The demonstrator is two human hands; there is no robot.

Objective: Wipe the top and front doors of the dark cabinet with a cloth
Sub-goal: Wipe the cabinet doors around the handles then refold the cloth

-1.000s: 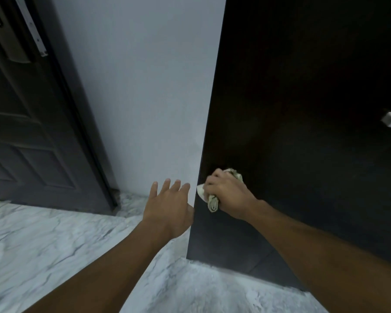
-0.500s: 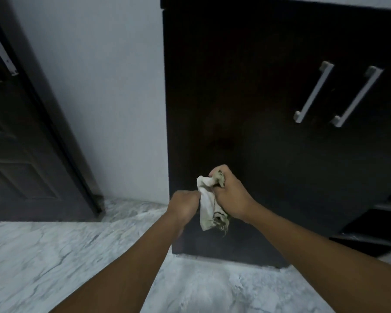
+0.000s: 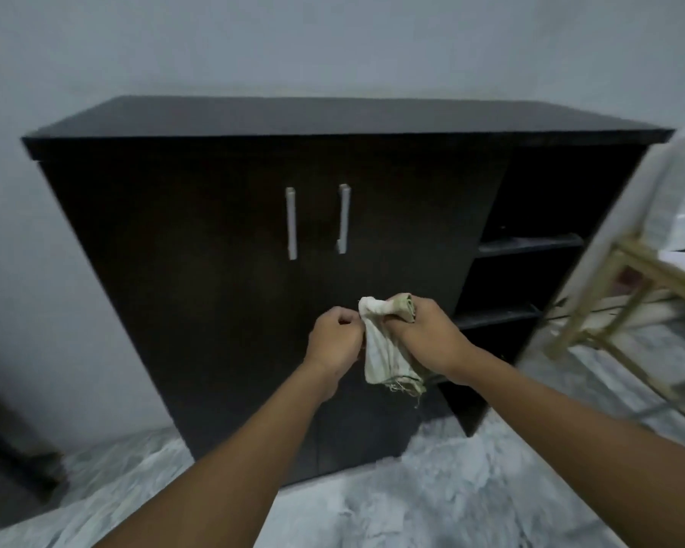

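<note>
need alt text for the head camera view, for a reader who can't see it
Two bare hands hold a pale cloth before a dark cabinet: the right hand grips its bunched top, the left hand pinches its edge. The cabinet has two closed doors with silver handles, open shelves on its right, and stands on a marble floor.

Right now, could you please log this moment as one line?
right hand: holds cloth | left hand: pinches cloth edge | cabinet: doors shut, cloth off surface

The cabinet [image 3: 198,247] before me was near-black brown, its two door handles [image 3: 291,223] pale silver. The cloth [image 3: 384,350] I held was off-white with dull green edges. The floor [image 3: 432,488] was white marble veined grey, the wall [image 3: 333,45] pale grey.
</note>
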